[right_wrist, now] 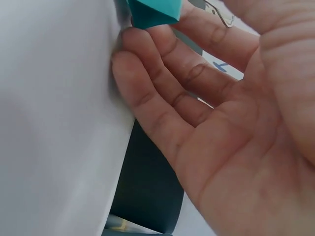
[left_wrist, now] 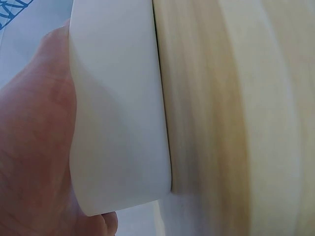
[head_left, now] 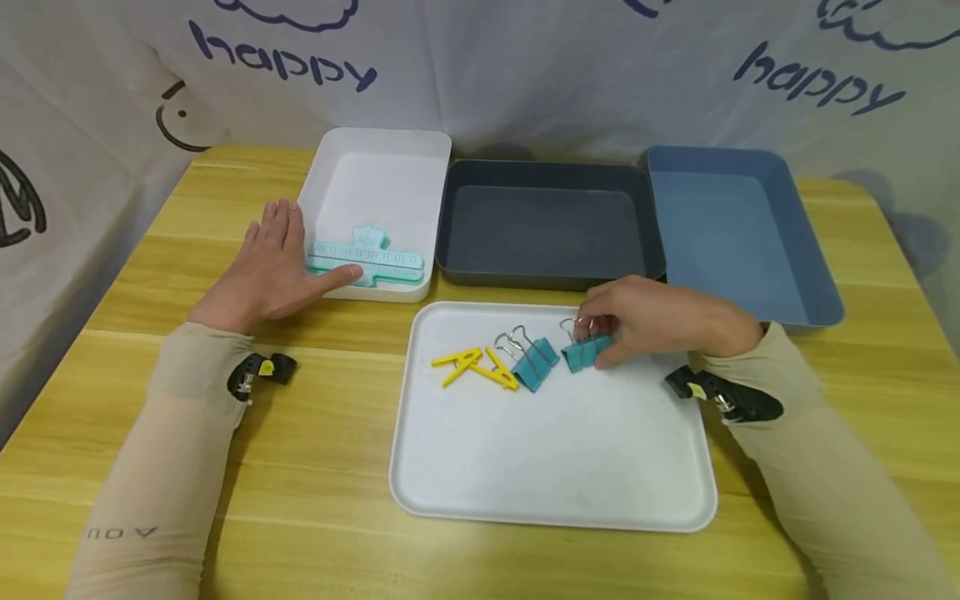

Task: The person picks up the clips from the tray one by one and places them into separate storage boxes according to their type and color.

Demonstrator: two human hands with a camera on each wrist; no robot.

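My right hand point(head_left: 648, 321) pinches a teal binder clip point(head_left: 577, 357) at the upper right of the white tray point(head_left: 555, 467). In the right wrist view the clip's teal body point(right_wrist: 156, 11) shows at the fingertips, low against the tray. Left of it lies another teal binder clip point(head_left: 536, 365) with its wire handles raised. Beside that are yellow clothespins point(head_left: 459, 364). My left hand point(head_left: 262, 271) rests on the left side of the white bin point(head_left: 375, 167), fingers extended and thumb over the mint ruler-shaped clip point(head_left: 367, 258) inside.
A black bin point(head_left: 551, 225) stands behind the tray, between the white bin and a blue bin point(head_left: 738, 229) on the right. All stand on a wooden table point(head_left: 315, 483). A white cloth with drawings point(head_left: 517, 75) hangs behind.
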